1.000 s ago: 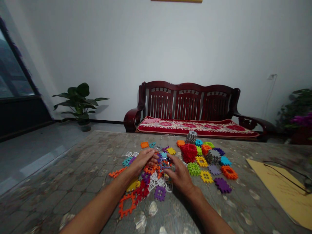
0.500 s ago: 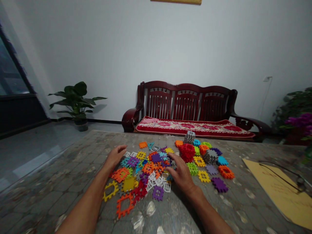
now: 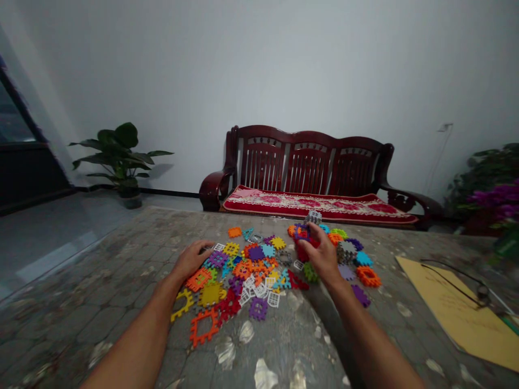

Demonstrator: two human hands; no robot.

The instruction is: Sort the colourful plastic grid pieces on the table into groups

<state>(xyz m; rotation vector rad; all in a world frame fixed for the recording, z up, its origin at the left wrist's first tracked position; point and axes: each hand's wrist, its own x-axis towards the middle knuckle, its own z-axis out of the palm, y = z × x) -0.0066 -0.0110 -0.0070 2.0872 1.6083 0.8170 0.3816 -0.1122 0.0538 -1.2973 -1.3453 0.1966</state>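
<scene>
A heap of flat, colourful interlocking tiles lies spread on the stone-patterned table. My left hand rests at the heap's left edge with fingers loosely spread over an orange tile, gripping nothing. My right hand reaches to the right-hand group of tiles. Its fingertips pinch a purple tile just above a red block of joined tiles. A grey block stands behind it. More loose tiles, including an orange one, lie right of that hand.
A yellow sheet with dark-framed glasses on it lies at the table's right. Behind the table stands a dark wooden bench with a red cushion. A potted plant stands far left, purple flowers far right.
My right hand moved from the middle of the heap up and right to the red block, with a purple tile now in its fingertips. My left hand stayed at the heap's left edge and lowered onto it.
</scene>
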